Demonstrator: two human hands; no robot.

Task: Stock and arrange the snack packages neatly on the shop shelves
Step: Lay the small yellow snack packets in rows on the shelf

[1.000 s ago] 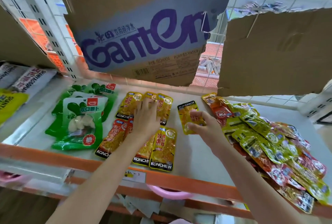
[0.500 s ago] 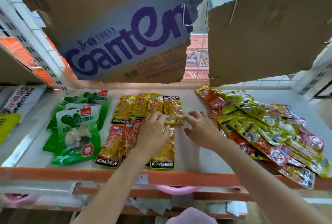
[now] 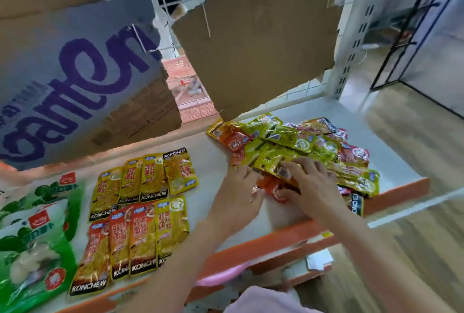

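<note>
Yellow and red KONCHEW snack packets lie flat in two neat rows on the white shelf point(image 3: 216, 162), a back row point(image 3: 148, 179) and a front row point(image 3: 135, 240). To their right sits a loose pile of green-yellow and red packets point(image 3: 313, 147). My left hand point(image 3: 236, 194) reaches to the pile's near left edge, and its fingertips touch a red packet point(image 3: 270, 184). My right hand point(image 3: 311, 184) rests with spread fingers on top of the pile, thumb beside the same red packet. The image is blurred around the fingers.
Large green snack bags point(image 3: 37, 232) lie at the shelf's left end. A Ganten cardboard sheet point(image 3: 75, 74) and a plain cardboard sheet point(image 3: 263, 44) hang along the back. The shelf has an orange front lip point(image 3: 251, 250). Something pink point(image 3: 221, 275) shows below it.
Both hands left the arranged rows and moved right onto the loose pile. The yellow packet my right hand held now lies at the right end of the back row. The view swung right.
</note>
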